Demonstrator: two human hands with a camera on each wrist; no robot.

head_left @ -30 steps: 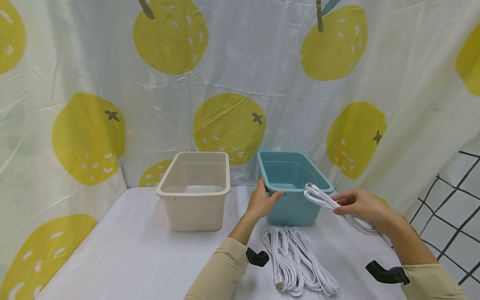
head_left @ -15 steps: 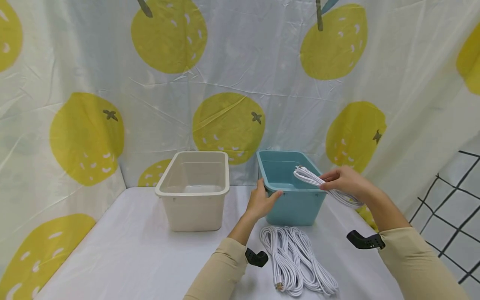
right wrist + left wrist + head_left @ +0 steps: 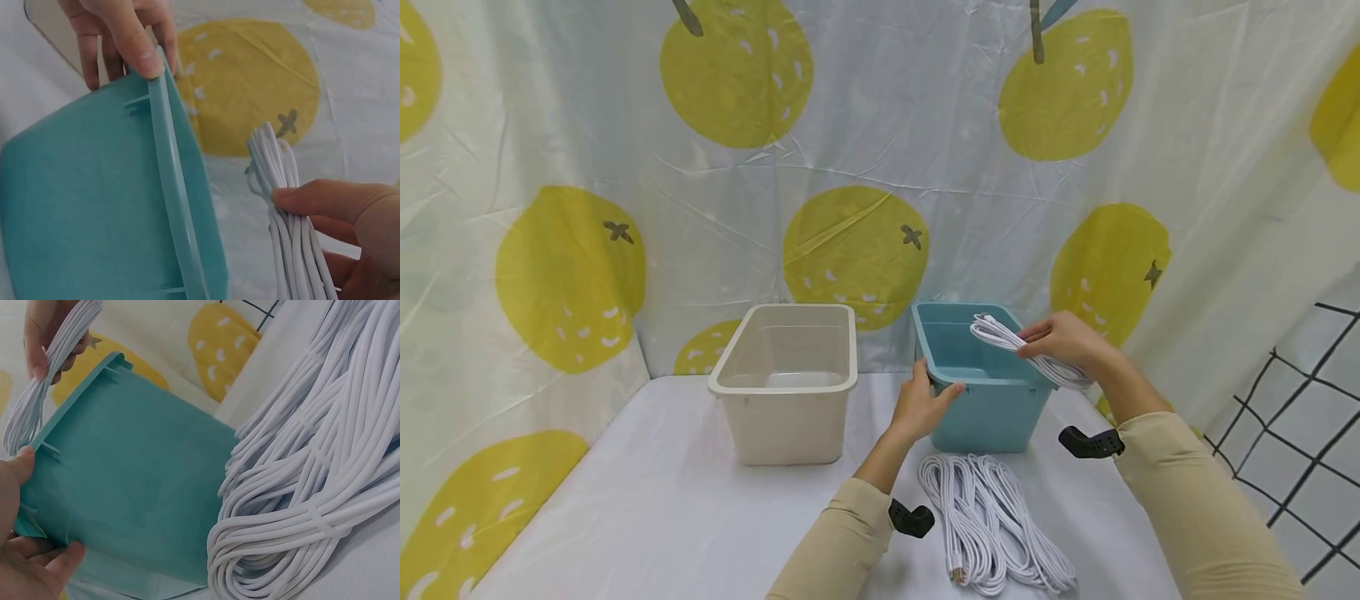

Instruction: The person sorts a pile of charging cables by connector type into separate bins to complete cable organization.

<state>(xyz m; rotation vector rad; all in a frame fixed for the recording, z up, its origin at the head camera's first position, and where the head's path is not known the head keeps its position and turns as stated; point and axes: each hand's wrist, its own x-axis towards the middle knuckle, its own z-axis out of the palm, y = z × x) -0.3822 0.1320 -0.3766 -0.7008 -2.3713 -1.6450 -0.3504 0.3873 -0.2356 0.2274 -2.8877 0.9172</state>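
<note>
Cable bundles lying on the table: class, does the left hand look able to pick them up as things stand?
Probably not: the left hand grips the corner of the teal bin. Letting go would likely suffice, since nothing covers the cable bundles.

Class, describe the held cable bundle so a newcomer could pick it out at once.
On the white tabletop, find the blue-green bin. Above it, the person's right hand grips a bundled white cable. Unlike the similar white bundles lying on the tabletop before the bin, it is held in the air.
</note>
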